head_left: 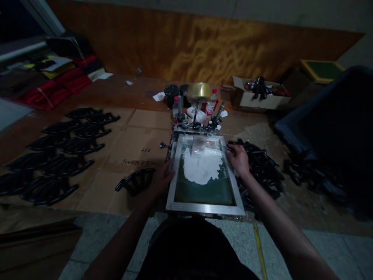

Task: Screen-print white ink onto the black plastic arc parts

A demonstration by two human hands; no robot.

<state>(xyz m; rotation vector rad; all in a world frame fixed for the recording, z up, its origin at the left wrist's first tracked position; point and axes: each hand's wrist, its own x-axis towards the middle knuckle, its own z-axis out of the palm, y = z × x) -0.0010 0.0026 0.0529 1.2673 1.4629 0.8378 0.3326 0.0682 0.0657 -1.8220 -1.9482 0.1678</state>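
A silk-screen frame (pixel 205 209) with a metal rim lies in front of me, its green mesh partly covered by white ink (pixel 201 167). A pale, blurred block (pixel 198 146) sits on the mesh at the far end. My left hand (pixel 161 179) is at the frame's left side; its fingers are dark and blurred. My right hand (pixel 239 160) is at the frame's right side, with its fingers curled and pinching the end of a black piece (pixel 231 147). Beside that hand lies a heap of black pieces (pixel 260 167), their exact kind unclear. One black ribbed piece (pixel 136 181) rests left of my left hand.
Rows of black ribbed pieces (pixel 58 165) lie on cardboard (pixel 116 151) at the left. Behind the frame stand clamps (pixel 196 125), a tape roll (pixel 199 90) and bottles (pixel 210 104). An open carton (pixel 256 102) is at the back right. Dark cloth (pixel 329 132) hangs at the right.
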